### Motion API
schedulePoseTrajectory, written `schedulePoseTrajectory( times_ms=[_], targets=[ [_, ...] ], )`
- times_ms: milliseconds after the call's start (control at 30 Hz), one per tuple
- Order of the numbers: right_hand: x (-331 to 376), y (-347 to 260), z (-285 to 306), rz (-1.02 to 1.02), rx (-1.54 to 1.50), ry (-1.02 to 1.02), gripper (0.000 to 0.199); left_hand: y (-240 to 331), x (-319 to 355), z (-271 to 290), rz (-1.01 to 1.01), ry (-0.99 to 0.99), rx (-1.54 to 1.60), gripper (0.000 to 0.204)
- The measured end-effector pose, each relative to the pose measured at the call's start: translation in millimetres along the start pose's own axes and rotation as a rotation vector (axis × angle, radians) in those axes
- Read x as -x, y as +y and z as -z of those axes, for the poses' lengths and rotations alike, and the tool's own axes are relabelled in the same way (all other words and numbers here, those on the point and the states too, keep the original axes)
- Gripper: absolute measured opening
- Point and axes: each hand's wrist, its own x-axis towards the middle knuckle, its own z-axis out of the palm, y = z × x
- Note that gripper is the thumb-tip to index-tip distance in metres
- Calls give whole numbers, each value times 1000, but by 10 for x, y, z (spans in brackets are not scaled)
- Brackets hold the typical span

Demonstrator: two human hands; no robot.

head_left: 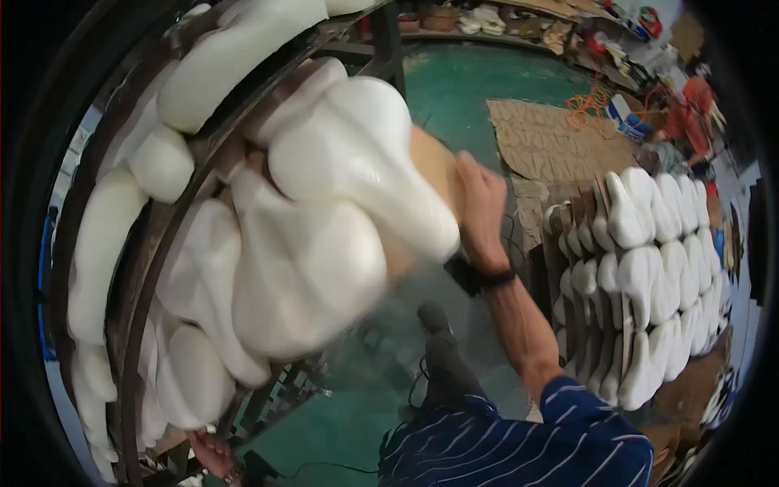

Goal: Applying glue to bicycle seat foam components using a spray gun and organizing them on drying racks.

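Observation:
My right hand is closed on the edge of a tan board. Glossy white moulded pieces, rounded with narrow necks, sit along this board in a row. Lower left, my left hand is curled at the lower end of the row, by another white piece. Its fingers appear bent around the board's edge there, partly hidden by that piece. The board is tilted and stands close against a dark rack.
The dark metal rack on the left holds more white pieces. To the right stands a stack of boards with similar white pieces. Flattened cardboard lies on the green floor. Another person is at far right.

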Motion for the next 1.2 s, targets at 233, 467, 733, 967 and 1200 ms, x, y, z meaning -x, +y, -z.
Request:
schedulePoseTrajectory(
  times_ms=[233, 467, 733, 967, 1200],
  targets=[
    [-2255, 698, -1608, 576, 333, 167, 59, -317, 154, -1501, 45, 187, -458, 95],
    [-3038, 517, -1530, 139, 20, -663, 56, -522, -2, -2111, -29, 128, 252, 96],
    [-2977, 620, -1583, 162, 98, -677, 39, -608, -216, -2027, -355, 109, 503, 66],
    [-2569, 505, -924, 148, 165, -652, 35, -671, -294, -1821, -343, 45, 507, 56],
    [-2012, 450, -472, 162, 133, -528, 34, -730, -537, -1236, -318, 59, 405, 57]
  ],
)
